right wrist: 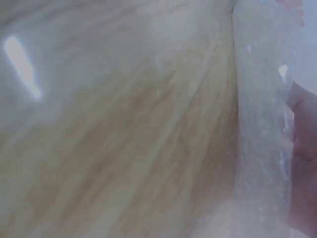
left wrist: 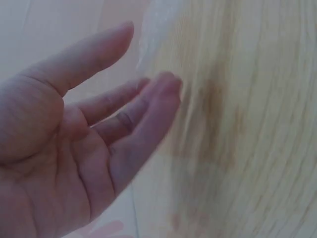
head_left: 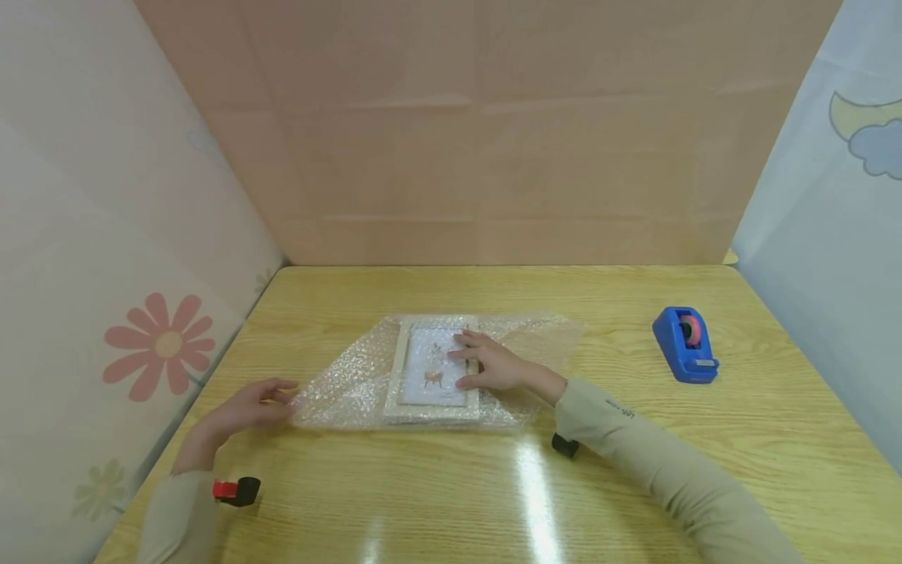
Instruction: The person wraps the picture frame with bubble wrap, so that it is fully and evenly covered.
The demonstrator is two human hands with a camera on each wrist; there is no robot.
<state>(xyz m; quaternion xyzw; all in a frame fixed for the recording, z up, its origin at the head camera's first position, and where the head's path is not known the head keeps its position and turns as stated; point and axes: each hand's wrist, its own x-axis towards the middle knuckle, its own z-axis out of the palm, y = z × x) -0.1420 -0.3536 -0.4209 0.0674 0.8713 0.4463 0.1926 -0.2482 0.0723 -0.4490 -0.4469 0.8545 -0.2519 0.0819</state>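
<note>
Pale wood grain runs across the table [head_left: 620,486], backed by a tan panel [head_left: 479,157]. Near the middle of the tabletop a light-rimmed picture frame [head_left: 426,364] lies flat, with bubble wrap [head_left: 345,384] spreading out to both sides; whether a layer also covers its face, I cannot tell. On its right part rests the right hand [head_left: 493,366], fingers spread and fairly straight, gripping nothing. At the left corner of the wrap is the left hand [head_left: 250,406], loosely open, thumb well apart from gently bent fingers, nothing held; I cannot tell whether the fingertips touch the plastic. Both arms wear beige sleeves [head_left: 662,462]. Well apart to the right stands a blue tape dispenser [head_left: 680,352] with a pink roll [head_left: 693,330]. Pale side walls carry a red flower [head_left: 167,345] on the left and a moon with a cloud [head_left: 879,147] on the right.
</note>
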